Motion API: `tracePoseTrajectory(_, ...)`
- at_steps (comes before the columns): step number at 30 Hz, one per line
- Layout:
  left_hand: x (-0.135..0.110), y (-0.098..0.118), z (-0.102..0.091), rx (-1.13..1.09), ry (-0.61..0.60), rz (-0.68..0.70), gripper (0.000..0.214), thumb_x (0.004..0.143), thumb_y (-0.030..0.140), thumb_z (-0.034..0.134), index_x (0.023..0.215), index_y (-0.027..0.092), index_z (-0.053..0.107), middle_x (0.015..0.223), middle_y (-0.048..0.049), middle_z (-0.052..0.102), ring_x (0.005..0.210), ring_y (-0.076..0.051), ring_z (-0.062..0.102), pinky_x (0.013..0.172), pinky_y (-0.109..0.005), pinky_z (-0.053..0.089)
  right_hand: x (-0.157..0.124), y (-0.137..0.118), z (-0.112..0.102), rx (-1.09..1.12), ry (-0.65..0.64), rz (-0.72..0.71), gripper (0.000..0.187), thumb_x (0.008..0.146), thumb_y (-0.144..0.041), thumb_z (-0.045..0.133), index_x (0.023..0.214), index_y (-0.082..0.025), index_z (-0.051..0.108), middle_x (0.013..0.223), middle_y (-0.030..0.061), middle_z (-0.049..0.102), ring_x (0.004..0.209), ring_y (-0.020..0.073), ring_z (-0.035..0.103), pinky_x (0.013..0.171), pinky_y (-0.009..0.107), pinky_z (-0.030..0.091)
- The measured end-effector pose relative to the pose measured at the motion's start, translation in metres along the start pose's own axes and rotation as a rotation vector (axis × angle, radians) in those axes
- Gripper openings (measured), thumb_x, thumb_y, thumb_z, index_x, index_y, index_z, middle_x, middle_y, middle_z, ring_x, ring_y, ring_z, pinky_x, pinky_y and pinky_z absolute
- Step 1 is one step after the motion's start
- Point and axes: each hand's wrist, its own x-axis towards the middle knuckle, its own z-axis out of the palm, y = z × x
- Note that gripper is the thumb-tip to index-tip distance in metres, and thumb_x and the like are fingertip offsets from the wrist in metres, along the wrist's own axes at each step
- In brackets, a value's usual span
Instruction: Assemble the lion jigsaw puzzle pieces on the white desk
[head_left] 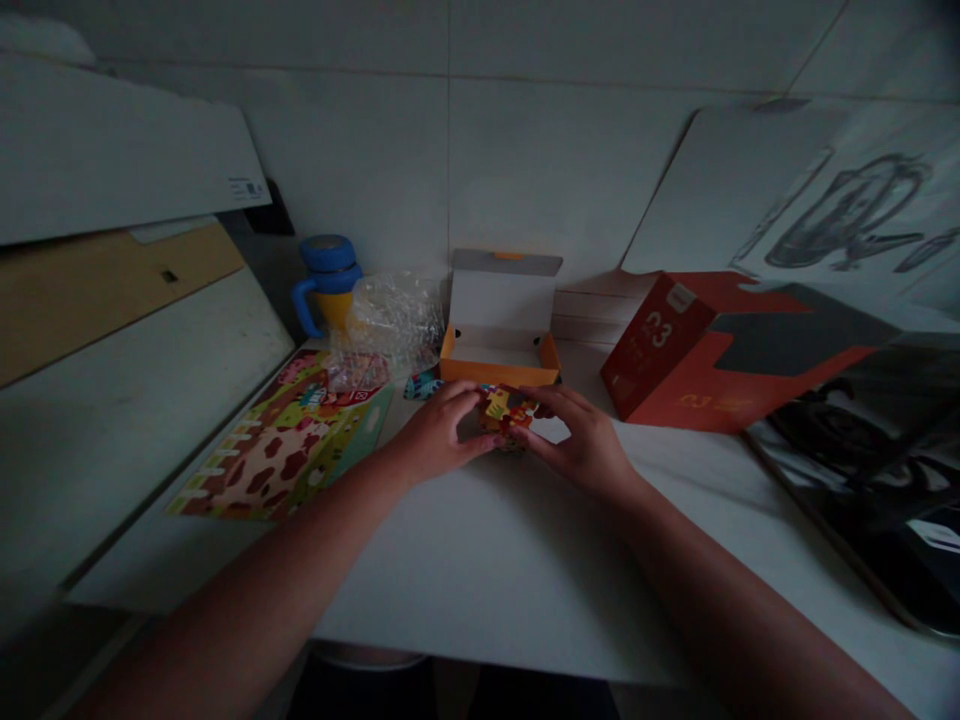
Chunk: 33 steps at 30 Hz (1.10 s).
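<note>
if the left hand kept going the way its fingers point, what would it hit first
Probably the colourful puzzle pieces its fingertips already touch, then the right hand facing it; depth is unclear.

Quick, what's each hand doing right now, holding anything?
Left hand: fingers closed on the colourful puzzle pieces on the white table.
Right hand: fingers curled, gripping the same pieces from the other side.

Blue-lidded yellow mug (328, 283), orange box (500, 345), red carton (705, 350), multicoloured puzzle pieces (507, 408).
</note>
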Motion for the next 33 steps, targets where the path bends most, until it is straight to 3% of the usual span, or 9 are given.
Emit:
tracePoseTrajectory(9, 0.0, 0.007, -0.005, -0.116, 0.129, 0.051, 0.05, 0.097, 0.045, 0.082, 0.136, 0.018, 0.066, 0.139, -0.0162, 0.071, 0.131, -0.029, 0.068, 0.115, -0.049, 0.056, 0.001, -0.011, -0.003, 0.015, 0.088, -0.042, 0.05, 0.099, -0.04, 0.082, 0.146, -0.026, 0.069, 0.116, 0.0103, 0.077, 0.087, 0.0211, 0.073, 0.078, 0.036, 0.066)
tracePoseTrajectory(18, -0.003, 0.041, 0.003, -0.484, 0.162, 0.013, 0.049, 0.105, 0.032, 0.072, 0.151, 0.022, 0.057, 0.14, -0.0145, 0.074, 0.125, -0.022, 0.074, 0.109, -0.037, 0.06, -0.001, -0.01, 0.001, -0.009, 0.08, -0.041, 0.056, 0.097, -0.035, 0.082, 0.148, -0.026, 0.06, 0.115, 0.0092, 0.076, 0.08, 0.0191, 0.071, 0.073, 0.036, 0.063)
tracePoseTrajectory(23, -0.004, 0.044, 0.006, -0.555, 0.203, -0.08, 0.038, 0.106, 0.038, 0.071, 0.139, 0.02, 0.064, 0.131, -0.0135, 0.079, 0.117, -0.022, 0.078, 0.1, -0.032, 0.063, -0.003, -0.015, 0.004, -0.036, 0.086, -0.083, 0.059, 0.097, -0.042, 0.083, 0.149, -0.029, 0.058, 0.115, 0.0096, 0.077, 0.079, 0.0208, 0.071, 0.073, 0.039, 0.063)
tracePoseTrajectory(26, -0.003, 0.04, 0.004, -0.563, 0.199, -0.137, 0.035, 0.108, 0.043, 0.068, 0.133, 0.019, 0.067, 0.127, -0.0133, 0.08, 0.113, -0.022, 0.079, 0.099, -0.032, 0.063, -0.004, -0.02, 0.004, 0.007, 0.063, -0.098, 0.063, 0.097, -0.047, 0.084, 0.151, -0.029, 0.058, 0.127, 0.0125, 0.078, 0.093, 0.0246, 0.077, 0.081, 0.04, 0.066)
tracePoseTrajectory(29, -0.001, 0.035, 0.002, -0.56, 0.203, -0.189, 0.038, 0.107, 0.048, 0.068, 0.13, 0.019, 0.07, 0.126, -0.0132, 0.081, 0.111, -0.023, 0.08, 0.097, -0.033, 0.063, -0.006, -0.023, 0.004, 0.124, 0.035, -0.018, 0.045, 0.106, -0.04, 0.073, 0.149, -0.03, 0.063, 0.137, 0.012, 0.077, 0.106, 0.0238, 0.079, 0.088, 0.038, 0.067)
tracePoseTrajectory(33, 0.0, 0.033, 0.002, -0.611, 0.209, -0.218, 0.039, 0.106, 0.05, 0.069, 0.13, 0.018, 0.07, 0.122, -0.0121, 0.082, 0.105, -0.021, 0.081, 0.091, -0.031, 0.064, -0.01, -0.019, 0.01, 0.328, 0.079, 0.171, 0.031, 0.112, -0.04, 0.062, 0.14, -0.03, 0.072, 0.132, 0.0101, 0.079, 0.107, 0.0223, 0.079, 0.091, 0.038, 0.067)
